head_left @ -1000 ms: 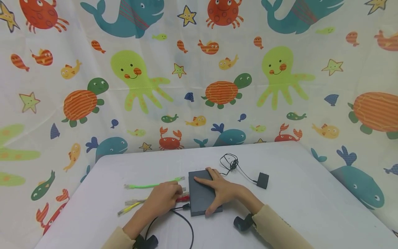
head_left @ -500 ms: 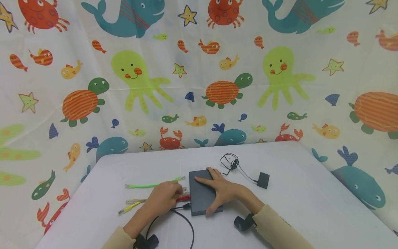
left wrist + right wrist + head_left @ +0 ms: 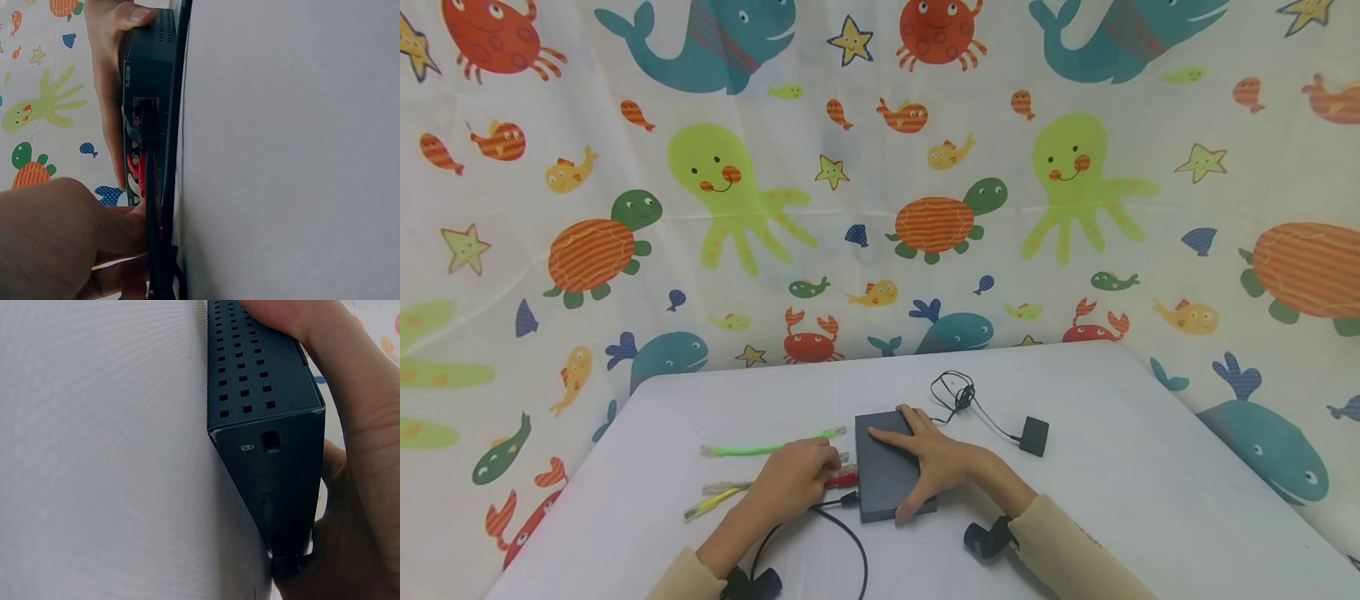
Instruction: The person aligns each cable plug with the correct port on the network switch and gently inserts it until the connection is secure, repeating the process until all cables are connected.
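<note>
A dark network switch (image 3: 880, 483) lies flat on the white table, its port side facing left. My right hand (image 3: 943, 462) spans it, fingers across the top and thumb at the near, vented end, seen close up in the right wrist view. At the ports, my left hand (image 3: 797, 475) pinches a network cable between thumb and fingers; which colour it is I cannot tell. A red cable (image 3: 136, 167) and a whitish cable (image 3: 132, 185) enter the ports beside the left fingertips. Nearer me, a black plug (image 3: 850, 498) sits in the switch's port side.
Left of the switch lie a green cable (image 3: 745, 450) and a yellow cable (image 3: 711, 503), partly behind the left hand. The black cable (image 3: 862, 546) loops toward the front. Behind right are a tangled black cord (image 3: 962, 397) and a power adapter (image 3: 1033, 436). A patterned curtain (image 3: 880, 150) hangs behind.
</note>
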Motion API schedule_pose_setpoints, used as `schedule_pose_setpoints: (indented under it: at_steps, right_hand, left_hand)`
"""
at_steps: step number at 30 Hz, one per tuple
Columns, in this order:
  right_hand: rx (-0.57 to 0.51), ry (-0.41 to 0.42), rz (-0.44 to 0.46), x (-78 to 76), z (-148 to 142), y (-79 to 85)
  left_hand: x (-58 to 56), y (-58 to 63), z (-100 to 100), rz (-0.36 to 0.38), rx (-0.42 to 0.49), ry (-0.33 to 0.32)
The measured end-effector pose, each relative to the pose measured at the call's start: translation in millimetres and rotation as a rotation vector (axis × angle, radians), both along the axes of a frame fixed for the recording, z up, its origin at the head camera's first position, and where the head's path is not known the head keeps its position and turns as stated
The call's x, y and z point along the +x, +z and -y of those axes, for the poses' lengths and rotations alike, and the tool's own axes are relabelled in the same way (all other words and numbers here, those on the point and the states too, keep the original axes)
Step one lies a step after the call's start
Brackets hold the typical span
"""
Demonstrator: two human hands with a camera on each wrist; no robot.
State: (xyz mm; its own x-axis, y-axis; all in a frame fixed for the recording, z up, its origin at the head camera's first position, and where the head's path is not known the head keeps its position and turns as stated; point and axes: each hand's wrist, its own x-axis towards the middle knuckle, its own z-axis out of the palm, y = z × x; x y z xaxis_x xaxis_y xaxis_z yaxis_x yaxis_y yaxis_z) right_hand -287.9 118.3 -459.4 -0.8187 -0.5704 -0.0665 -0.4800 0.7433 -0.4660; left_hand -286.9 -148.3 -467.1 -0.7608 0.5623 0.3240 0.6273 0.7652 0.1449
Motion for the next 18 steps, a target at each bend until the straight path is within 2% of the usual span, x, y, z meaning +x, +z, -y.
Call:
schedule_pose_setpoints:
  at_steps: [18]
  right_hand:
    - [0.000, 0.002, -0.004, -0.4, -0.2, -0.7]
  left_hand:
    - [-0.4, -1.3, -0.3, 0.014, 0.014, -0.001]
